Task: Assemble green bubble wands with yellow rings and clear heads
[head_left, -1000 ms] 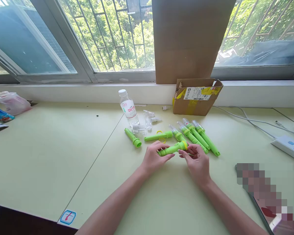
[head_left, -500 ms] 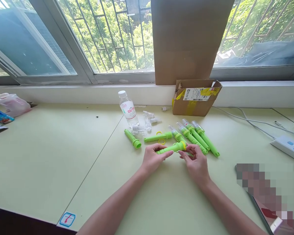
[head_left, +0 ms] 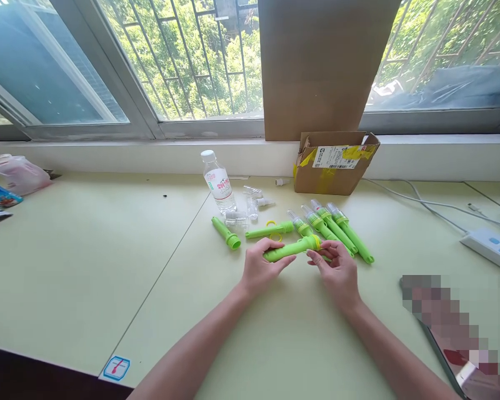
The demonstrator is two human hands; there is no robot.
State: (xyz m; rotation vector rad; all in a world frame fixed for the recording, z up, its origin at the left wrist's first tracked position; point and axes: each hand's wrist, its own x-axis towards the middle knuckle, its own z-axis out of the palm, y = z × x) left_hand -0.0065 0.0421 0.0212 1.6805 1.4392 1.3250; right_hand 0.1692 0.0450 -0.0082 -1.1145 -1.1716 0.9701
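My left hand (head_left: pixel 260 268) is wrapped round a green plastic tube (head_left: pixel 290 250), held slantwise above the table. Around the tube's right-hand end sits a yellow ring (head_left: pixel 317 242). The fingertips of my right hand (head_left: pixel 340 272) pinch at that ring, partly hiding what they touch. Behind my hands lie another green tube (head_left: pixel 266 230) and loose yellow rings (head_left: pixel 275 237). To the left is a green tube with a threaded mouth (head_left: pixel 226 232). Several green tubes with clear tops (head_left: pixel 350 232) lie side by side beyond my right hand.
A water bottle (head_left: pixel 219 186) stands behind the tubes, with clear plastic pieces (head_left: pixel 236 221) beside it. Against the sill is an open cardboard box (head_left: pixel 331 173). A power strip (head_left: pixel 489 244) with cables and a phone (head_left: pixel 445 355) are on the right. A plastic bag (head_left: pixel 19 175) lies far left.
My right hand has shifted slightly right, its fingers now just off the tube's end by the yellow ring. The left hand still holds the tube, and the view has tilted a little.
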